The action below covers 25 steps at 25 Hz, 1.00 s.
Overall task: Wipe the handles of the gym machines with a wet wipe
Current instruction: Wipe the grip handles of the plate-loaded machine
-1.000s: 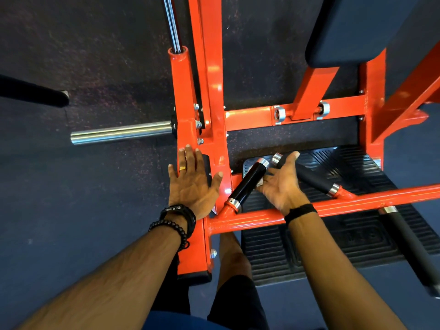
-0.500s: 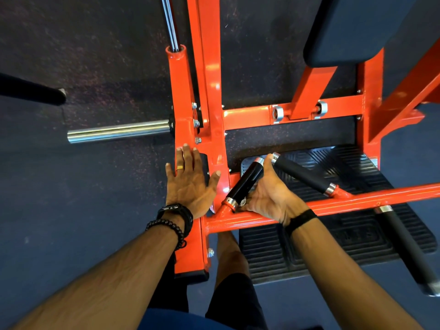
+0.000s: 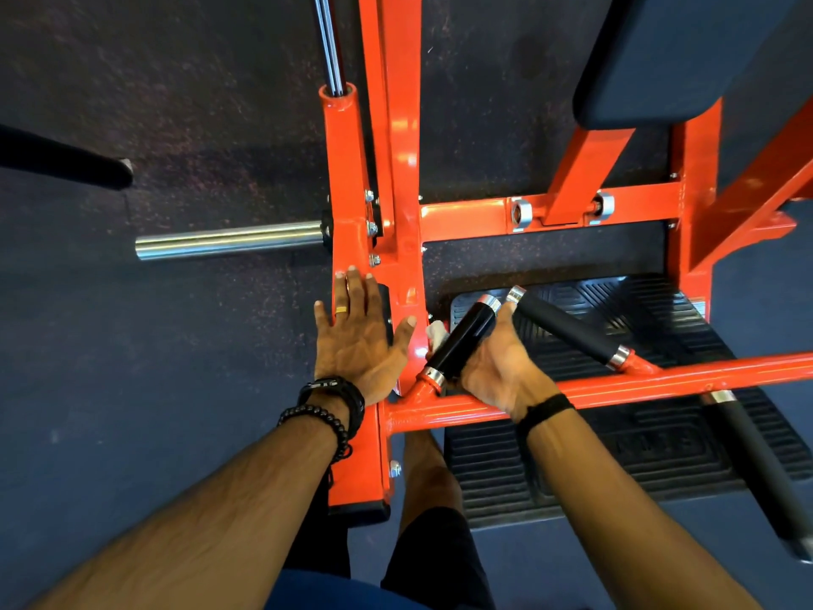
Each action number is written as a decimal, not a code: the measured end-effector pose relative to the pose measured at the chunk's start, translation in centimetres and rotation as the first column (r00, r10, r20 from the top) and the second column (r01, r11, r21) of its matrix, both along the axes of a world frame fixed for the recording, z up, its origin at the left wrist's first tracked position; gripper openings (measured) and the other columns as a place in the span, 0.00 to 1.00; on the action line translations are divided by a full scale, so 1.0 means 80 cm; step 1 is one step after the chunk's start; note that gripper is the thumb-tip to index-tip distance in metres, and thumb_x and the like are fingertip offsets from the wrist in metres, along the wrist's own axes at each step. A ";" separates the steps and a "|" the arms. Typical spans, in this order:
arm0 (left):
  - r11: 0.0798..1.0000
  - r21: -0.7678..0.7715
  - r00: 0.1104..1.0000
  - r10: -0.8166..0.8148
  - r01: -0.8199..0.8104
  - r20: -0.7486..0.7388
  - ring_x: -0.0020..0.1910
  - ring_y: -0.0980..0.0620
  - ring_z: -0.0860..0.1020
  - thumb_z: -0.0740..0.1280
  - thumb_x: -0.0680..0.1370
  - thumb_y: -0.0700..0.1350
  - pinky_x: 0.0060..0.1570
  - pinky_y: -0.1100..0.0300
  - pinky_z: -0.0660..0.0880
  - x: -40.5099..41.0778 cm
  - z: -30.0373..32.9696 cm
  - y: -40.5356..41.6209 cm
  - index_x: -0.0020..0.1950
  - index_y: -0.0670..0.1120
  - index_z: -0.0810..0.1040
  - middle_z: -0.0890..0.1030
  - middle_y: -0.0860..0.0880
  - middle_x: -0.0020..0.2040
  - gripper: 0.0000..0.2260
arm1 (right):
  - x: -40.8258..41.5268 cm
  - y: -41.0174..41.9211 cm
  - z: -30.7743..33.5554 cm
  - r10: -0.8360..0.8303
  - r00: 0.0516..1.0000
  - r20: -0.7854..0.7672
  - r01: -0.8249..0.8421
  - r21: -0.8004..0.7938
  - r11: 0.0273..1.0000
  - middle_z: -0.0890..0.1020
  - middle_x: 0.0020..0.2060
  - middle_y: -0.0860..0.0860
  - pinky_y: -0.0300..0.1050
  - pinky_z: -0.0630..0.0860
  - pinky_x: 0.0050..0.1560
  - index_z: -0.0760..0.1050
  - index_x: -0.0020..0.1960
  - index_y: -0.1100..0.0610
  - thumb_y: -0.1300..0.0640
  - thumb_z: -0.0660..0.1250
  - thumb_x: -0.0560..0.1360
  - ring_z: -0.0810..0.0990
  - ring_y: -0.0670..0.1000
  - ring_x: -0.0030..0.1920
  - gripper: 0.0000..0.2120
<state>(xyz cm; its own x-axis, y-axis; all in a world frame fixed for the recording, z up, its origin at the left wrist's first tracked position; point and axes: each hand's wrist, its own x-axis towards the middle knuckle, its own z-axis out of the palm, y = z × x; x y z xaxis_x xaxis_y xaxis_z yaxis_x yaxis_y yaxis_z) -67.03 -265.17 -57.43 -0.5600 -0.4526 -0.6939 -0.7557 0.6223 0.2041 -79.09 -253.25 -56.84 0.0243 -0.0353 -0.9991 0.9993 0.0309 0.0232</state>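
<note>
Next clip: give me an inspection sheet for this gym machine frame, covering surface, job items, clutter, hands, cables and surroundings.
Surface: dark speckled floor; ribbed black footplate under the machine.
Job's things: glossy black handle, white wipe showing beside it; second handle angled to its right, untouched; third handle lower right.
Clutter: nothing seen.
Hands: left hand flat on the orange frame; right hand wraps the glossy handle with the wipe.
Cables: nothing seen; chrome rods rise from a frame tube.
Surroundings: chrome peg, dark pad, black bar at left.
</note>
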 end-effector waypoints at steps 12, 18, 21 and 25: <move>1.000 0.010 1.000 -0.021 0.021 0.010 0.80 0.44 0.40 0.37 0.76 0.66 0.76 0.37 0.47 0.000 0.003 0.000 0.81 0.42 0.43 0.41 0.43 0.82 0.40 | 0.024 -0.007 0.062 0.211 0.950 -0.231 -0.193 0.095 0.976 0.82 0.47 0.63 0.57 0.76 0.57 0.75 0.54 0.58 0.36 0.49 0.81 0.81 0.62 0.51 0.28; 1.000 0.014 1.000 -0.013 0.013 0.017 0.80 0.45 0.39 0.34 0.73 0.67 0.77 0.37 0.46 0.000 0.003 -0.001 0.81 0.42 0.43 0.41 0.43 0.82 0.42 | 0.020 -0.003 0.013 0.573 0.645 -0.506 -0.424 0.387 0.819 0.79 0.47 0.50 0.43 0.74 0.55 0.74 0.60 0.56 0.41 0.57 0.81 0.78 0.48 0.48 0.20; 1.000 0.013 1.000 -0.022 0.022 0.017 0.80 0.45 0.39 0.34 0.73 0.67 0.77 0.37 0.45 -0.001 0.002 -0.001 0.81 0.42 0.43 0.41 0.43 0.81 0.42 | 0.066 0.016 0.042 0.806 0.200 -0.557 -0.602 0.579 0.550 0.74 0.33 0.49 0.33 0.64 0.34 0.75 0.47 0.61 0.68 0.59 0.78 0.70 0.40 0.32 0.07; 1.000 0.015 1.000 -0.010 0.010 0.010 0.80 0.45 0.39 0.34 0.73 0.67 0.77 0.37 0.46 -0.001 0.003 0.000 0.81 0.42 0.43 0.41 0.43 0.82 0.43 | 0.069 0.034 0.032 0.834 -0.028 -0.551 -0.535 0.713 0.453 0.80 0.42 0.54 0.33 0.71 0.45 0.80 0.50 0.62 0.76 0.64 0.70 0.77 0.49 0.39 0.15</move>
<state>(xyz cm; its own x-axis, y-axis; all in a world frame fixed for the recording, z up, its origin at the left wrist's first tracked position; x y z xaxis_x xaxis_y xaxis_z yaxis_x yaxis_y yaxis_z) -67.09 -265.19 -57.21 -0.5570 -0.4369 -0.7063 -0.7518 0.6267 0.2052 -73.60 -250.54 -54.25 -0.8257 -0.3101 -0.4712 -0.0250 0.8546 -0.5186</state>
